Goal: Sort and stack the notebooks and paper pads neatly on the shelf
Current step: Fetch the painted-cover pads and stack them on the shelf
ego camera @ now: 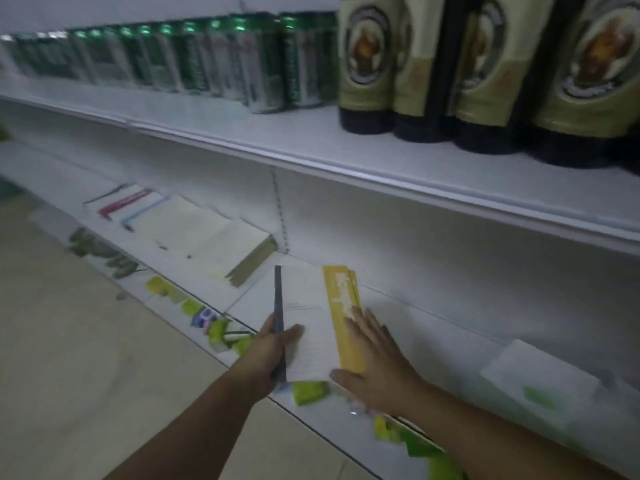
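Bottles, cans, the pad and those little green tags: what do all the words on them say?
No words can be read here; the whole picture is blurry.
Bottles: cream labels with a round picture, words too blurred.
Cans: green print, too blurred.
Pad: faint lines, unreadable.
Yellow strip: white marks, too blurred.
Tags: too blurred.

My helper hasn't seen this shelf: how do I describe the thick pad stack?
On the lower shelf, under the green cans, the pad stack lies beside the slotted upright. Unlike the red- and blue-edged notebooks left of it, it is thick, olive-sided.
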Motion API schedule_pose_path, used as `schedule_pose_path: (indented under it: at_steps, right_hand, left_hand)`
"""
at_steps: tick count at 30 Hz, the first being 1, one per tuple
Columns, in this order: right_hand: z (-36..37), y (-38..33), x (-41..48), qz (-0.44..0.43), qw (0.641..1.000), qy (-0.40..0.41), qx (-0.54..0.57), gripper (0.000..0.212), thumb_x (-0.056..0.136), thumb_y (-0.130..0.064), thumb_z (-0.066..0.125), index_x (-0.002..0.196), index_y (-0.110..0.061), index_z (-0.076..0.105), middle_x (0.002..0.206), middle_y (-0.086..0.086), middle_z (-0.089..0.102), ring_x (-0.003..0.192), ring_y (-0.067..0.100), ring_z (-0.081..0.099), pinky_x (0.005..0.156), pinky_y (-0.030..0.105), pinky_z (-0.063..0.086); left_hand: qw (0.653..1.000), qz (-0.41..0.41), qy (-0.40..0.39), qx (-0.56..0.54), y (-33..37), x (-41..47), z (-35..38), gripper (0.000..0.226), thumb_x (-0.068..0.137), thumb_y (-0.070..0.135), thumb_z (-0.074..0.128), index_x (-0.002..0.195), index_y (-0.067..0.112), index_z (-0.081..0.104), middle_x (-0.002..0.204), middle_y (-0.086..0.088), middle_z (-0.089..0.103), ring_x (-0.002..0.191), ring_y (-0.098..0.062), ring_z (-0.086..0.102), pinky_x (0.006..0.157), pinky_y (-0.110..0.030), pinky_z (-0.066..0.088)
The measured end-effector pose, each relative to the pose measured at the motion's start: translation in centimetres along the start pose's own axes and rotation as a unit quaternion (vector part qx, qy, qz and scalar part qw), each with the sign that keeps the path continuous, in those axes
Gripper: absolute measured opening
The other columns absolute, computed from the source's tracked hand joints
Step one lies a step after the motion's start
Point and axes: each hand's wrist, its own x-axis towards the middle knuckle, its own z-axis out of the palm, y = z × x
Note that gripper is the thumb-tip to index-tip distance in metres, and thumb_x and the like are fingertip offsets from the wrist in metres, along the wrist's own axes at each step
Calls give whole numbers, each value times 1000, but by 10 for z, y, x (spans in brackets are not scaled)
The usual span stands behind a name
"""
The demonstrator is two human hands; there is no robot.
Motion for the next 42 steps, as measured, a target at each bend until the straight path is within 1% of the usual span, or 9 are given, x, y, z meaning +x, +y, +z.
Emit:
schedule_pose_path:
  at_steps: [2, 4, 8, 11, 14, 20, 25, 33, 42]
  right_hand:
    - [-3, -44, 24, 70, 968, -3, 240, 67, 94, -38, 53, 148, -16, 22, 151, -11, 29, 135, 0, 27, 110, 17, 26]
    - [3, -79, 56, 119, 925, 23, 360, 35, 97, -13, 51, 129, -22, 40, 113, -18, 55, 99, -6, 55, 81, 5, 42]
    - [27, -147, 134, 171, 931, 44, 320, 63, 95, -28, 54, 149, -16, 24, 143, 1, 43, 126, 19, 47, 100, 27, 40]
    - [57, -194, 191, 214, 906, 18, 365, 36, 96, -27, 51, 131, -19, 47, 115, 3, 60, 101, 23, 59, 82, 32, 50]
    - [88, -241, 235, 220, 891, 4, 396, 24, 96, -21, 51, 118, -13, 57, 105, 11, 65, 93, 29, 63, 82, 40, 54]
    - [138, -320, 313, 213, 893, -29, 396, 19, 99, -14, 44, 113, -11, 57, 100, 13, 63, 83, 28, 61, 66, 29, 49]
    - [164, -348, 382, 214, 889, -34, 403, 20, 98, -12, 45, 111, -8, 61, 100, 14, 66, 87, 30, 63, 74, 35, 51]
    - [203, -414, 543, 180, 878, -41, 441, 20, 97, -8, 44, 105, -11, 62, 96, 12, 66, 81, 27, 61, 67, 29, 48]
    - [243, -473, 691, 188, 863, 2, 468, 23, 97, -7, 45, 112, -16, 60, 99, 7, 67, 87, 27, 62, 69, 29, 47]
  left_hand:
    - [999, 15, 31, -20, 18, -6, -31, 39, 93, 3, 53, 130, 15, 49, 115, -14, 68, 100, -34, 66, 71, -38, 56]
    - [998, 30, 50, -28, 34, -11, -64, 41, 93, 2, 53, 132, 13, 47, 116, -14, 67, 97, -32, 66, 71, -37, 55]
    - [995, 62, 63, -49, 67, -20, -140, 39, 95, 3, 51, 131, 16, 48, 117, -13, 66, 101, -33, 64, 83, -43, 54]
    - [994, 61, 67, -65, 91, -19, -206, 38, 96, 7, 51, 132, 20, 46, 117, -11, 65, 101, -33, 64, 84, -46, 53]
    - [991, 68, 78, -86, 112, -16, -272, 40, 97, 9, 50, 134, 22, 44, 114, -7, 66, 99, -30, 64, 77, -42, 54]
    - [987, 59, 100, -112, 135, -4, -384, 37, 96, 9, 53, 128, 26, 46, 114, -6, 67, 104, -32, 63, 85, -48, 53]
    - [991, 53, 91, -80, 164, 37, -452, 38, 94, 11, 57, 127, 27, 47, 116, -5, 67, 105, -31, 64, 92, -52, 51]
    - [984, 67, 153, -65, 246, 122, -561, 28, 95, 7, 53, 112, 29, 53, 113, -8, 67, 102, -31, 64, 77, -41, 54]
    - [978, -13, 207, 22, 314, 219, -684, 40, 92, 9, 46, 130, 20, 47, 116, -8, 61, 100, -30, 61, 72, -42, 58]
